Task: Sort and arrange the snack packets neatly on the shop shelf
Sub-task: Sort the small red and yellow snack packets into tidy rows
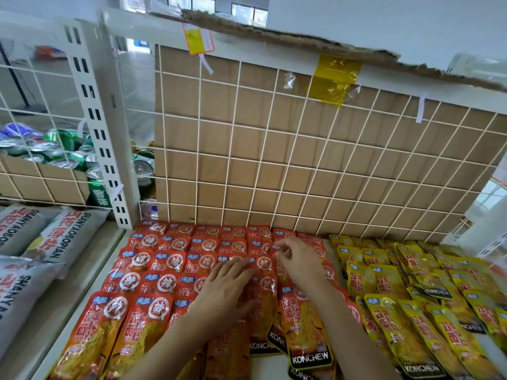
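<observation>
Grey bags (pixel 33 242) lie at your far left, with drink cans (pixel 65 152) heaped behind the wire grid above them. Next come the red snack packets (pixel 153 270), laid in overlapping rows on the white shelf (pixel 82 297), running back to the cardboard (pixel 274 160) behind the mesh. Your left hand (pixel 225 292) lies flat on those rows, fingers straight and slightly spread. Your right hand (pixel 299 261), just beside it and further back, has its fingers curled, thumb and forefinger pinching the top of one red packet. Yellow snack packets (pixel 411 311) overlap in rows to the right.
</observation>
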